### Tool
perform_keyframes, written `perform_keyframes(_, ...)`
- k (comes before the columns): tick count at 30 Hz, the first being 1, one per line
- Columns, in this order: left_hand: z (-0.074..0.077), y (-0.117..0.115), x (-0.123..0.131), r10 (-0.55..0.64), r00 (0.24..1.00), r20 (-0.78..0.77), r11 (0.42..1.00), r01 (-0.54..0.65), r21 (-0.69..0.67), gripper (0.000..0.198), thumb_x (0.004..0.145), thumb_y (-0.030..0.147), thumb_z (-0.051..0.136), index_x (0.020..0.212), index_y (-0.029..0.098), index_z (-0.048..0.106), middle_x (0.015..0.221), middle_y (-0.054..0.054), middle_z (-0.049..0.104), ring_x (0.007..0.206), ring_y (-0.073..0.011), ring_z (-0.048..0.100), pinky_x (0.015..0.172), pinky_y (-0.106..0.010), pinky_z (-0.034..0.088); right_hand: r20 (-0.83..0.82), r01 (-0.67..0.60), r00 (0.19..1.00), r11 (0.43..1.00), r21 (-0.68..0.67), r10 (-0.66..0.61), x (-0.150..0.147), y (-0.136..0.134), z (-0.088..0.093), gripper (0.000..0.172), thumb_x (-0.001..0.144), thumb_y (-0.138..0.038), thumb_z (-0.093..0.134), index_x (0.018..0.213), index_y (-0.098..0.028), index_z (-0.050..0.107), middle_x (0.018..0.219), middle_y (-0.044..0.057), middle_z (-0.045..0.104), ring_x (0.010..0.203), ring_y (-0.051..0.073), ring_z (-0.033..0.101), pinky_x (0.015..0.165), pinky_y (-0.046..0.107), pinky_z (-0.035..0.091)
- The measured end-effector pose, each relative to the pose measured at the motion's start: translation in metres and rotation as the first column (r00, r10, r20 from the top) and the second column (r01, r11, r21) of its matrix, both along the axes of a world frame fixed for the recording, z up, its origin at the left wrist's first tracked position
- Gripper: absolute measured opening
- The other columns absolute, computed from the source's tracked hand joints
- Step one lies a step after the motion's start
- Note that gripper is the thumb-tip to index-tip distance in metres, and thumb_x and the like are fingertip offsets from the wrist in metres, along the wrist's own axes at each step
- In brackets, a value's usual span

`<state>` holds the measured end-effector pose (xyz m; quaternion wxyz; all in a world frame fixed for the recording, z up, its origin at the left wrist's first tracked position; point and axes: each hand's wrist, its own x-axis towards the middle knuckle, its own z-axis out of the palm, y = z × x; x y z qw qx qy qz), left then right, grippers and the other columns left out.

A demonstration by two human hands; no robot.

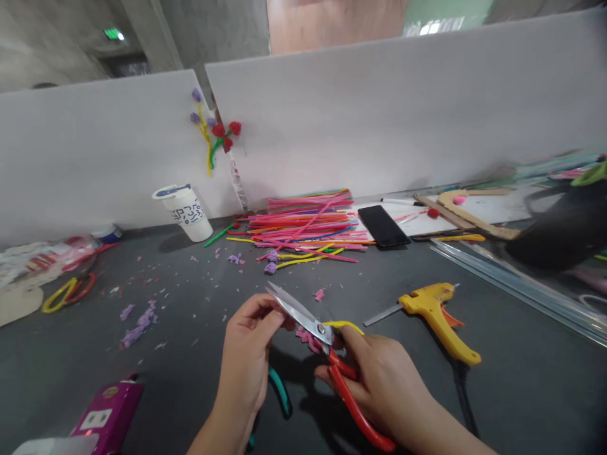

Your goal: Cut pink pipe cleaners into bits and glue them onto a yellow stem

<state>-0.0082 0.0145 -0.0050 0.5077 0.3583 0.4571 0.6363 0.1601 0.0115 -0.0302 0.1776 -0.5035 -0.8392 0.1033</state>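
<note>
So the right hand (386, 373) has the red-handled scissors (303, 316), blades pointing at the left hand (246, 354), whose thumb and fingers are bunched up by the tips, can't make out what's in them. Pink fuzzy bits (310, 340) sit just under the blades. Yellow glue gun (434, 311) lies off to the right, black phone (383, 225) further back beside a big messy pile of mostly pink fuzzy stems (303, 227). White cup (190, 218) stands left of that, and there's purple fluff (138, 325) on the dark table (190, 373) too

Red-handled scissors (321, 329); yellow glue gun (434, 313)
</note>
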Motion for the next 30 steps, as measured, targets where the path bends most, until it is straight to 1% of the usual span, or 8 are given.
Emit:
perform_keyframes(9, -0.0005, 0.0002, -0.0005, 0.001, 1.000, -0.008, 1.000, -0.001, 0.009, 0.007, 0.070, 0.010, 0.058, 0.068, 0.017, 0.061, 0.064, 0.004, 0.059, 0.059, -0.0084, 0.053, 0.060, -0.020, 0.042, 0.013, 0.008, 1.000, 1.000, 0.017, -0.008, 0.0003, -0.0005, -0.0004, 0.037, 0.074, -0.056, 0.049, 0.075, -0.019, 0.051, 0.055, 0.001, 0.059, 0.047, 0.017, 0.054, 0.045, 0.024, 0.027)
perform_keyframes(14, -0.0022, 0.0004, -0.0022, 0.011, 0.997, -0.071, 1.000, -0.010, 0.014, 0.007, 0.072, 0.012, 0.057, 0.070, 0.018, 0.061, 0.064, 0.004, 0.059, 0.059, -0.0080, 0.053, 0.060, -0.019, 0.042, 0.008, 0.000, 1.000, 0.999, 0.036, -0.001, 0.0008, 0.0006, -0.0014, 0.038, 0.076, -0.056, 0.047, 0.075, -0.018, 0.052, 0.055, 0.001, 0.059, 0.046, 0.017, 0.055, 0.045, 0.024, 0.027)
perform_keyframes(18, -0.0010, 0.0008, -0.0021, 0.019, 0.994, -0.109, 0.999, -0.016, 0.028, 0.006, 0.073, 0.013, 0.058, 0.071, 0.018, 0.061, 0.064, 0.004, 0.059, 0.060, -0.0085, 0.054, 0.060, -0.020, 0.043, 0.018, 0.002, 1.000, 0.997, 0.075, -0.003, 0.0015, 0.0002, -0.0019, 0.039, 0.079, -0.055, 0.042, 0.072, -0.019, 0.052, 0.050, 0.001, 0.058, 0.043, 0.017, 0.054, 0.043, 0.023, 0.025)
perform_keyframes(20, -0.0003, 0.0010, -0.0020, 0.026, 0.993, -0.111, 0.999, -0.023, 0.030, 0.004, 0.072, 0.014, 0.059, 0.070, 0.017, 0.061, 0.064, 0.003, 0.060, 0.060, -0.0090, 0.055, 0.060, -0.020, 0.043, 0.011, 0.012, 1.000, 0.998, 0.054, -0.013, 0.0016, -0.0001, -0.0018, 0.039, 0.080, -0.055, 0.041, 0.071, -0.019, 0.052, 0.048, 0.000, 0.056, 0.042, 0.016, 0.054, 0.042, 0.023, 0.024)
perform_keyframes(23, -0.0007, 0.0011, -0.0024, 0.034, 0.994, -0.104, 0.999, -0.034, 0.007, 0.001, 0.072, 0.016, 0.060, 0.071, 0.017, 0.061, 0.069, 0.002, 0.062, 0.062, -0.0096, 0.056, 0.060, -0.020, 0.045, -0.020, 0.037, 0.999, 0.999, -0.035, -0.038, 0.0009, 0.0001, -0.0007, 0.036, 0.079, -0.054, 0.044, 0.070, -0.020, 0.051, 0.045, -0.002, 0.054, 0.040, 0.015, 0.052, 0.040, 0.023, 0.023)
perform_keyframes(25, -0.0018, 0.0011, -0.0029, 0.035, 0.995, -0.096, 0.999, -0.036, -0.009, 0.000, 0.072, 0.017, 0.061, 0.071, 0.017, 0.061, 0.070, 0.002, 0.063, 0.061, -0.0093, 0.056, 0.060, -0.020, 0.045, -0.038, 0.053, 0.998, 0.995, -0.086, -0.057, -0.0003, 0.0005, 0.0003, 0.034, 0.076, -0.054, 0.048, 0.071, -0.020, 0.050, 0.047, -0.002, 0.055, 0.042, 0.016, 0.052, 0.041, 0.022, 0.024)
perform_keyframes(27, -0.0030, 0.0012, -0.0031, 0.034, 0.995, -0.089, 0.999, -0.036, -0.020, 0.001, 0.072, 0.017, 0.061, 0.071, 0.017, 0.061, 0.066, 0.003, 0.062, 0.060, -0.0088, 0.056, 0.059, -0.020, 0.044, -0.044, 0.061, 0.997, 0.992, -0.109, -0.066, -0.0016, 0.0008, 0.0011, 0.033, 0.072, -0.053, 0.053, 0.073, -0.020, 0.049, 0.052, -0.001, 0.057, 0.045, 0.016, 0.052, 0.042, 0.022, 0.025)
perform_keyframes(30, -0.0038, 0.0014, -0.0024, 0.018, 0.995, -0.098, 0.999, -0.023, -0.043, 0.001, 0.072, 0.018, 0.060, 0.072, 0.017, 0.060, 0.063, 0.003, 0.061, 0.058, -0.0086, 0.055, 0.058, -0.019, 0.043, -0.045, 0.053, 0.997, 0.991, -0.124, -0.059, -0.0024, 0.0007, 0.0017, 0.031, 0.072, -0.051, 0.053, 0.073, -0.020, 0.049, 0.054, -0.001, 0.058, 0.046, 0.015, 0.052, 0.043, 0.022, 0.026)
